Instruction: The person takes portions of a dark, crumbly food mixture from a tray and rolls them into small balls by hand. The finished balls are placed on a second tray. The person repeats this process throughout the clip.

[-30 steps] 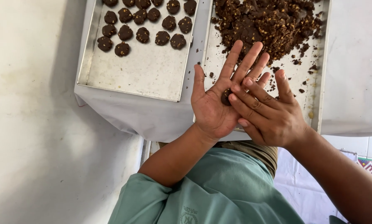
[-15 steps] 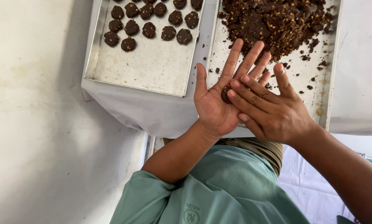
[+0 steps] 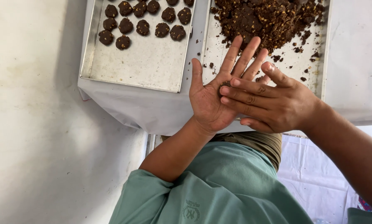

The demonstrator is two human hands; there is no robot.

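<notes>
— Where do your hands stand, and what lies between them?

— Your left hand [image 3: 213, 99] is held flat, palm up, fingers spread and pointing toward one o'clock. Your right hand [image 3: 273, 101] lies across it from three o'clock, fingers straight and pressed onto the left palm. The two are together, closed palm to fingers over a small dark dough ball [image 3: 224, 85]; only its edge shows, at the tip of your right forefinger.

— And where is that ball against the trays?

— It sits in your left palm, above the near edge of the right tray [image 3: 314, 79], which lies at twelve to one o'clock from your hands. That tray carries a loose heap of brown crumbly dough [image 3: 265, 18] at its far end, with crumbs scattered toward you.

— The other tray?

— The left tray [image 3: 144, 70] is at ten to eleven o'clock, just beside the right one. Shaped dough pieces [image 3: 142, 16] lie in rows along its far end; the near part is bare metal. Both trays rest on a white cloth [image 3: 152, 110] hanging over the table edge, just beyond your green shirt [image 3: 219, 186].
</notes>
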